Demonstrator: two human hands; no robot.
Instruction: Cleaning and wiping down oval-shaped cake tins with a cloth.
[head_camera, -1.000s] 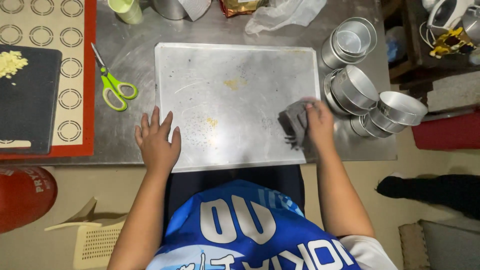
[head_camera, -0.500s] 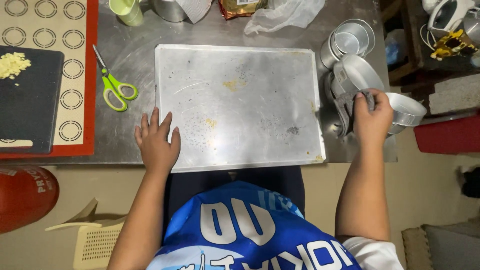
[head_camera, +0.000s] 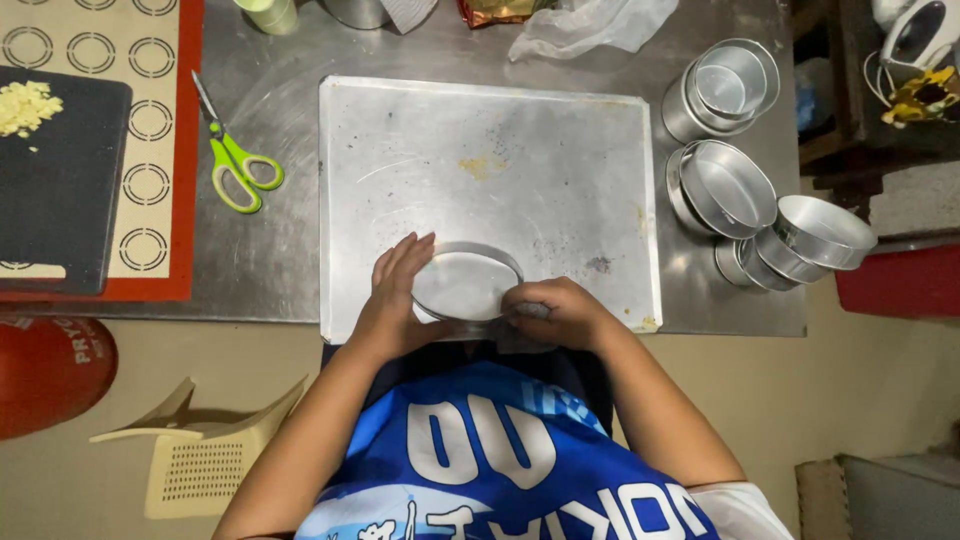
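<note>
A small round metal pan (head_camera: 465, 285) sits at the near edge of a large metal baking tray (head_camera: 500, 150). My left hand (head_camera: 395, 295) presses flat against the pan's left side, fingers together. My right hand (head_camera: 555, 312) is curled against the pan's right rim, with a bit of grey cloth showing under its fingers. The tray lies on a steel table (head_camera: 270, 260) and bears a few yellowish smears and a dark spot.
Several round metal pans (head_camera: 740, 190) are stacked and nested at the table's right end. Green-handled scissors (head_camera: 235, 160) lie left of the tray. Further left a black board (head_camera: 55, 190) rests on a red-edged baking mat (head_camera: 150, 120). A plastic bag (head_camera: 590, 25) lies at the back.
My right hand went to the pan stack on the right, then came back to the tray's near edge with a round pan. My left hand moved from the table edge onto the pan.
</note>
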